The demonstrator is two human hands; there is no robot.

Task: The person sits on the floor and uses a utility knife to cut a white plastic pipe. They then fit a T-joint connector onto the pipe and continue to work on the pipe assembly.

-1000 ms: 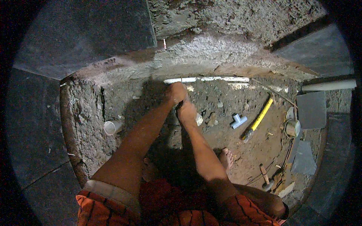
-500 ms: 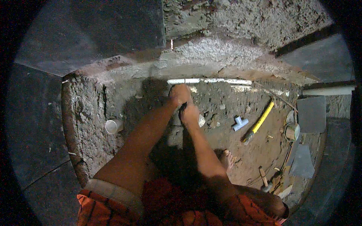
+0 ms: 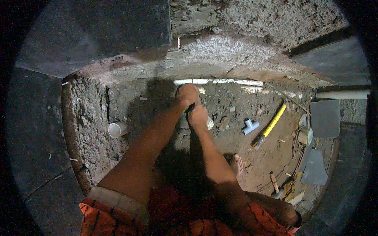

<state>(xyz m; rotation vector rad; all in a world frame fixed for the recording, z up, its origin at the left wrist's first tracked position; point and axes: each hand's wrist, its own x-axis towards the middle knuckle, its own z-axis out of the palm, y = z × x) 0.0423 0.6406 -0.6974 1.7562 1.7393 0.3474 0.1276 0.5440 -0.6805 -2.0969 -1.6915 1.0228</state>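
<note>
Both my hands are together at the middle, just below a white pipe (image 3: 236, 82) that runs along the foot of the wall. My left hand (image 3: 186, 95) is closed, its knuckles close to the pipe's left part. Right behind it, nearer to me, my right hand (image 3: 198, 116) is closed too. Whatever they grip is hidden by the fingers; a thin dark line crosses the pipe just above my left hand. A pale stone-like lump (image 3: 210, 124) lies beside my right hand.
On the dirt to the right lie a grey pipe tee (image 3: 250, 126) and a yellow-handled tool (image 3: 274, 122). Beyond them are a round container (image 3: 304, 136), a hammer (image 3: 276, 187) and dark tile pieces (image 3: 325, 119). An open pipe end (image 3: 115, 130) sticks out at left. My bare foot (image 3: 237, 164) stands nearby.
Both hands stay closed by the pipe, with only a slight shift. The whole view has moved a little; nothing else visibly differs.
</note>
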